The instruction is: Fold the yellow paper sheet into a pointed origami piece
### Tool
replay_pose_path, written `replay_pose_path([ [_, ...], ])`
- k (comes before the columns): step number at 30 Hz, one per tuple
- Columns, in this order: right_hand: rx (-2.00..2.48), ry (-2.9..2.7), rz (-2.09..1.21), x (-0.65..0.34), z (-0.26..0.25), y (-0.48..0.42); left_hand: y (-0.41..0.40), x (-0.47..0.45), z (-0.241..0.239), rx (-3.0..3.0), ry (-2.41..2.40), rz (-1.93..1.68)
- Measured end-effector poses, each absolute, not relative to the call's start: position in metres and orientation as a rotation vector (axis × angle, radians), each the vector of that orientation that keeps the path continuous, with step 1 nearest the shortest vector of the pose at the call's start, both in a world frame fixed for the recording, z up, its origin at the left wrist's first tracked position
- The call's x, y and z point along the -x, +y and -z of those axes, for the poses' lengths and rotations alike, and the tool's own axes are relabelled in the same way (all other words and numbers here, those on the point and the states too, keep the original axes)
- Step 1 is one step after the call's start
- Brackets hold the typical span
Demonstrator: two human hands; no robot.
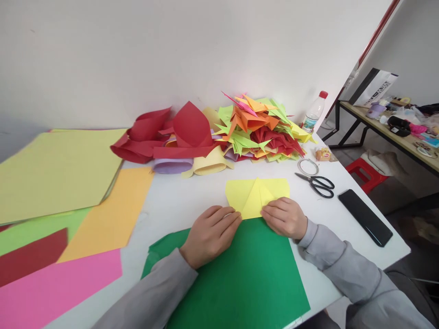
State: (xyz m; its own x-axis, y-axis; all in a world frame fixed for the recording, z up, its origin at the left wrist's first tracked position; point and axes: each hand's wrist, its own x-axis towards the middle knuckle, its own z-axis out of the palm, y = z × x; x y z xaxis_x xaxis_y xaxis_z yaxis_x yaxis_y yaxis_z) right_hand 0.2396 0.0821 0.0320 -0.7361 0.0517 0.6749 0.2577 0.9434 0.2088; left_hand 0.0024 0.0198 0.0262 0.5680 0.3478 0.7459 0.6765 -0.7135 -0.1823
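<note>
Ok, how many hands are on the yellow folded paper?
2. The left hand touches the bottom tip of the yellow folded paper from the left; the right hand rests on its lower right edge. None seems hidden.

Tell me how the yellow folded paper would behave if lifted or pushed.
The yellow folded paper looks thin, so it is probably very light. Its layered folds likely make it stiffer than a flat sheet. Pushed, it would probably slide on the smooth white table unless the left hand and right hand press it.
</note>
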Motion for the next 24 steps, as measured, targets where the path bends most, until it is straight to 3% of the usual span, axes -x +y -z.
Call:
replay_pose_path([
  [13, 0.247, -2.497, 0.174, -0.240, -0.025, 0.083, 0.020, -0.003, -0.029, 2.463, -0.938, 0.937],
  [24, 0.833, -2.820, -0.122, -0.247, -0.023, 0.088, 0.031, 0.000, -0.004, 2.661, -1.180, 0.725],
])
